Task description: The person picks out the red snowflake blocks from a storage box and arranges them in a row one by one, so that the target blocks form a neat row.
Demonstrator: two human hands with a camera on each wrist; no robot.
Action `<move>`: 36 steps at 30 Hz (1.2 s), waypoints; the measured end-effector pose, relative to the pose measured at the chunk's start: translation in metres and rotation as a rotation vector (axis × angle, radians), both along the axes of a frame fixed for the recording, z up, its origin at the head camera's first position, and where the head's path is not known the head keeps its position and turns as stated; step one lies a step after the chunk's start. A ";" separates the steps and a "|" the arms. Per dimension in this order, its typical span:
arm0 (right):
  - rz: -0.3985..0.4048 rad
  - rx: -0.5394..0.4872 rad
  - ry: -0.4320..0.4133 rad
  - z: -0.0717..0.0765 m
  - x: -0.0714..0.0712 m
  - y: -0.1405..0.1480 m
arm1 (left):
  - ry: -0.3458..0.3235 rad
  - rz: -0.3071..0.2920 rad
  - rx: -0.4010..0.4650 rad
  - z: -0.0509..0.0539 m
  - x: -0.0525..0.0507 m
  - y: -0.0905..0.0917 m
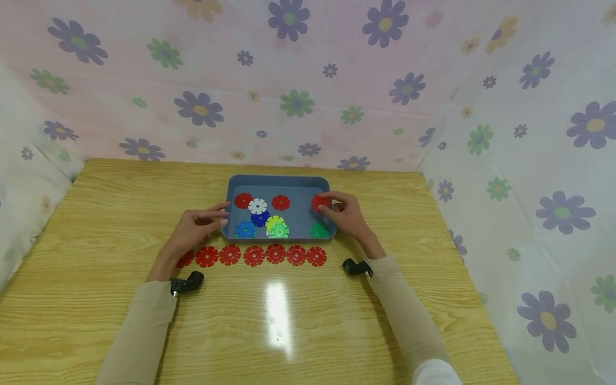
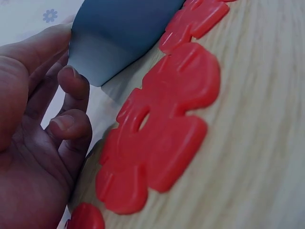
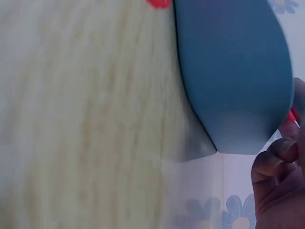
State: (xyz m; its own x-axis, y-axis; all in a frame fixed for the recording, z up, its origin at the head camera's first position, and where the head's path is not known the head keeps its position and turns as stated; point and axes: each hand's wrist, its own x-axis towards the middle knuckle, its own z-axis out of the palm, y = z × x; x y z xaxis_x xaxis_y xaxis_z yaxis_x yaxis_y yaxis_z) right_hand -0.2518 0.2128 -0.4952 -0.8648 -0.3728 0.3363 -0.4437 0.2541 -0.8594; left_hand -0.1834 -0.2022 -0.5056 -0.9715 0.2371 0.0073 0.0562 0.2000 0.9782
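A grey-blue tray (image 1: 298, 187) holds several notched plastic discs. At its right end my right hand (image 1: 347, 214) pinches a red disc (image 1: 320, 202) between thumb and fingers, over the tray. A sliver of this red disc (image 3: 293, 115) shows in the right wrist view, beyond the tray wall. My left hand (image 1: 199, 227) is at the tray's left side, its fingers touching the rim. Inside the tray lie two more red discs (image 1: 280, 202), a white disc (image 1: 257, 206), a dark blue disc (image 1: 260, 219), a lighter blue disc (image 1: 245, 230), a yellow disc (image 1: 275, 222) and green discs (image 1: 318, 230).
In front of the tray, a row of several red discs (image 1: 254, 256) lies on the wooden table (image 1: 216, 331). The row's leftmost red disc (image 1: 185, 259) is partly behind my left wrist. Flower-patterned sheets (image 1: 327, 128) stand behind the table and at its sides.
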 end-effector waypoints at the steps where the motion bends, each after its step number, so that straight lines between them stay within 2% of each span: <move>1: -0.004 -0.033 -0.006 0.002 0.002 0.000 | -0.001 0.000 0.000 0.000 0.000 0.000; 6: -0.023 -0.169 -0.042 0.009 0.012 0.003 | 0.000 0.004 -0.002 0.001 0.000 0.000; 12: 0.017 -0.235 -0.078 0.011 0.026 0.011 | 0.008 0.005 0.005 0.001 0.000 0.001; 22: 0.058 -0.189 -0.137 0.009 0.051 0.025 | 0.004 0.008 0.005 0.000 0.001 0.001; 28: 0.084 -0.181 -0.212 0.004 0.063 0.036 | 0.011 0.007 0.017 -0.001 0.001 0.001; 36: 0.048 0.000 -0.357 0.002 0.073 0.051 | 0.007 0.011 0.013 -0.001 0.001 0.001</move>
